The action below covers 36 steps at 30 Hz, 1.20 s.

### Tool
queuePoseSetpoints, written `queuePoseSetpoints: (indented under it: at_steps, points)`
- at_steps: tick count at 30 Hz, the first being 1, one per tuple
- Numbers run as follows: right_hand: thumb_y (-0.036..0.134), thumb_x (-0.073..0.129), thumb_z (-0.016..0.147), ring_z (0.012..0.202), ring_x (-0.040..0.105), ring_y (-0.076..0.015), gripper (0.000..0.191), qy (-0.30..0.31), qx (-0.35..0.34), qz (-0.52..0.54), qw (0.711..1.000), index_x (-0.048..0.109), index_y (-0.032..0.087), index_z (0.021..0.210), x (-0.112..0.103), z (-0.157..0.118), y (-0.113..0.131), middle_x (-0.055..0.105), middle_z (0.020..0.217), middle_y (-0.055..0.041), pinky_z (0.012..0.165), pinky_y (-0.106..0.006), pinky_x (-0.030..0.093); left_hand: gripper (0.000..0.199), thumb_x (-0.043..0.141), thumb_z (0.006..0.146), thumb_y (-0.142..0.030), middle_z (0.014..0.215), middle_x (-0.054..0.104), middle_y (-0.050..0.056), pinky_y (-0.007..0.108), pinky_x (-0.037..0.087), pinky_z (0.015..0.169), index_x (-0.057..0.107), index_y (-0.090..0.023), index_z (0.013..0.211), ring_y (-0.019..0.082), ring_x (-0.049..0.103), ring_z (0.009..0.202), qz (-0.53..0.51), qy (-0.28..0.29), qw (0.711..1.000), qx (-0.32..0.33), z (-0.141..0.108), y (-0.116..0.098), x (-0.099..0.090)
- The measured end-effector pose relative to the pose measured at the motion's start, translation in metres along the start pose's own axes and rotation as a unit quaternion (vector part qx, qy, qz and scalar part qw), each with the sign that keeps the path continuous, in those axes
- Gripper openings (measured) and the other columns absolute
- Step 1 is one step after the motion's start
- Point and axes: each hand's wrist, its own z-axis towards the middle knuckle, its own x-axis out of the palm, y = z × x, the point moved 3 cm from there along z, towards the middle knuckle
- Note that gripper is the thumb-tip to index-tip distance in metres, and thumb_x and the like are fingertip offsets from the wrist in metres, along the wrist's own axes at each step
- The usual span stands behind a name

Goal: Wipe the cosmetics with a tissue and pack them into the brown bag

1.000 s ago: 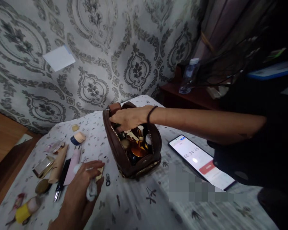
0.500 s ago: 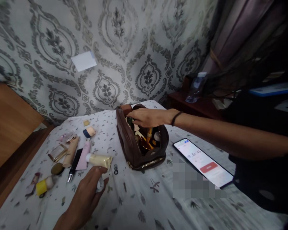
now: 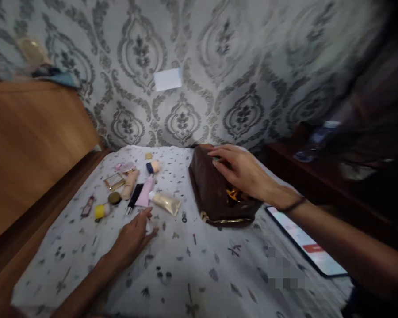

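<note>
My left hand [image 3: 134, 238] is low over the sheet, its fingers and thumb closed around a small whitish object [image 3: 149, 227], mostly hidden. Just beyond it lies a cream-coloured squeeze tube [image 3: 166, 203] with a white cap. At the mouth of a brown zip bag [image 3: 207, 190] is my right hand [image 3: 242, 170]. Thumb and fingertips there come together on something small and greenish, too blurred to name. Orange-gold items [image 3: 234, 194] show inside the bag.
Left on the sheet lie a pink tube [image 3: 144, 192], a black tube [image 3: 135, 196], a beige tube [image 3: 130, 184], a round dark-lidded pot [image 3: 114, 198] and a yellow-capped item [image 3: 101, 212]. A phone [image 3: 308, 243] lies under my right forearm. A bottle [image 3: 318, 141] stands far right.
The view has swung right to left, so everything sits further right. My right hand has risen slightly from inside the bag to its rim. My left hand keeps its whitish object.
</note>
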Motion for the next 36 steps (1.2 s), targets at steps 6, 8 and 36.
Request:
queuePoseSetpoints:
  at_steps: [6,8,36]
  points:
    - [0.025,0.048,0.094,0.107,0.066,-0.0242,0.024,0.07,-0.036,0.171,0.982,0.07,0.021,0.103,0.074,-0.053,0.071,0.066,0.119,-0.0126,0.093,-0.039,0.055,0.043,0.061,0.09,-0.035,0.126,0.058,0.013,0.047,0.053,0.095,0.046,-0.02,0.128,0.028,0.057,0.12,0.064,0.034,0.997,0.032,-0.021,0.012,0.002]
    - [0.023,0.046,0.094,0.112,0.064,-0.0239,0.025,0.103,-0.024,0.17,0.98,0.068,0.022,0.106,0.106,-0.064,0.08,0.064,0.122,-0.0126,0.097,-0.04,0.054,0.032,0.061,0.09,-0.026,0.125,0.057,0.011,0.045,0.053,0.094,0.051,-0.02,0.12,0.027,0.056,0.118,0.078,0.054,0.995,0.037,-0.025,0.011,-0.001]
    - [0.022,0.044,0.094,0.108,0.055,-0.0274,0.042,-0.025,0.025,0.053,0.998,0.055,0.021,0.135,0.214,-0.067,0.054,0.056,0.119,-0.0148,0.095,-0.044,0.05,0.043,0.042,0.093,-0.017,0.126,0.052,0.021,0.045,0.049,0.086,0.047,-0.018,0.135,0.037,0.053,0.116,0.171,0.122,0.959,-0.192,0.076,0.021,0.008]
